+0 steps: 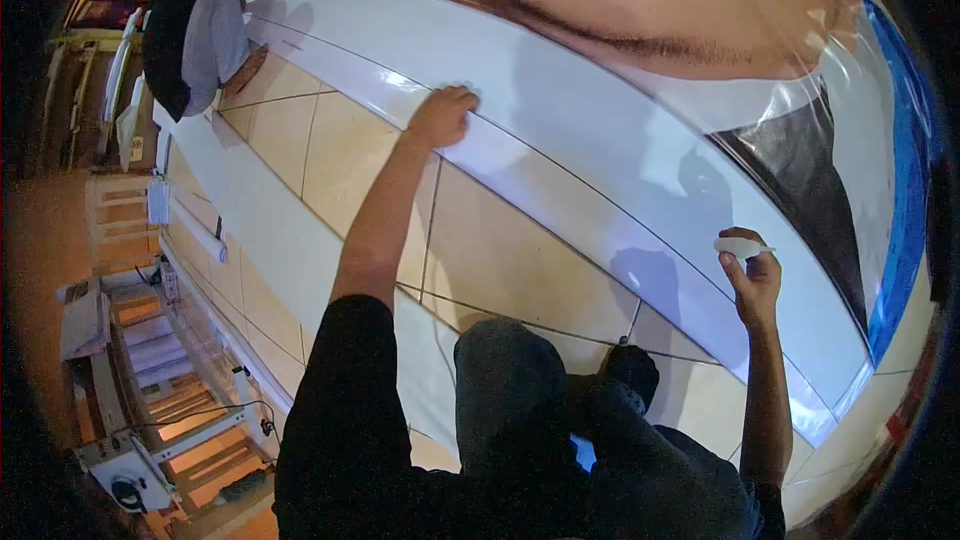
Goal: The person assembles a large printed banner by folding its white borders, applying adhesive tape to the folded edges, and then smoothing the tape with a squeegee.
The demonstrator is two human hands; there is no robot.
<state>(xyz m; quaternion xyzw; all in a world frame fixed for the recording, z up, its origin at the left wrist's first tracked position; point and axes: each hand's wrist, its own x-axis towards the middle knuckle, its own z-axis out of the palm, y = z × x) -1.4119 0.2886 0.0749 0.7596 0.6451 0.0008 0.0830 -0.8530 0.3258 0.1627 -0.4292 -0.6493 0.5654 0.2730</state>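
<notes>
A large printed banner with a broad white border lies over the tiled floor. A thin dark line runs along this border, parallel to its near edge. My left hand rests on the near edge of the border, fingers curled down onto it; the fingertips are partly hidden. Over the border's right part, my right hand is closed around a small white bottle with a pointed nozzle. The nozzle points right, and the bottle is held above the sheet, casting a shadow.
Another person crouches at the banner's far left end, a hand near its edge. A white strip lies across the tiles. At left stand a frame-like machine with a cable and wooden pallets. A blue strip borders the banner's right side.
</notes>
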